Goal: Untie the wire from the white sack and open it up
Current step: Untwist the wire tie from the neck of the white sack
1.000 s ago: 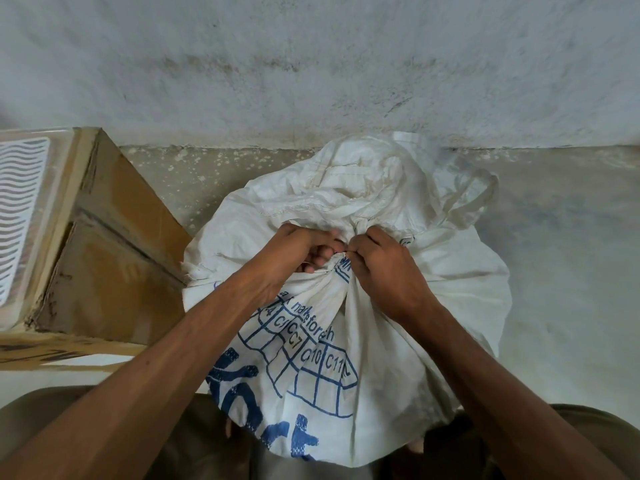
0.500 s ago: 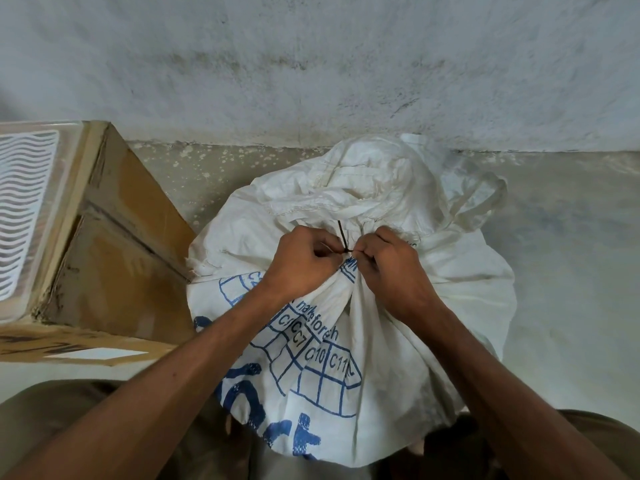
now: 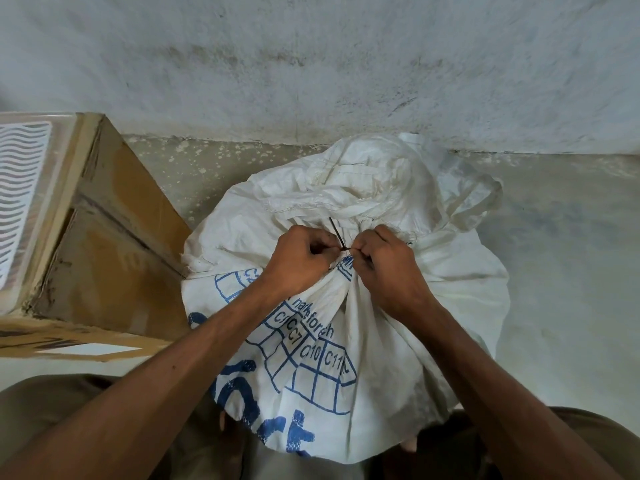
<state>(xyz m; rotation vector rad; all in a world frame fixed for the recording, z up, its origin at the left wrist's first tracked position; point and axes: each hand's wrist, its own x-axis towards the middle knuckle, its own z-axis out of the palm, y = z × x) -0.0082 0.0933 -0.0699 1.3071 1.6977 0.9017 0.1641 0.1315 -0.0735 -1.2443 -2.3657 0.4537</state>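
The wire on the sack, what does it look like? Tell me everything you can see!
The wire is thin, dark and stiff-looking. It sits at the gathered neck of the white sack, where the cloth bunches together. One loose end sticks up and leans to the left. The left hand and the right hand pinch it from either side, fingertips nearly meeting. The part wrapped around the neck is hidden by the fingers and folds.

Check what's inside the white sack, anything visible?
Nothing visible. The white sack is bunched shut at its neck, where the dark wire sits between the left hand and right hand. The bulging cloth hides the contents.
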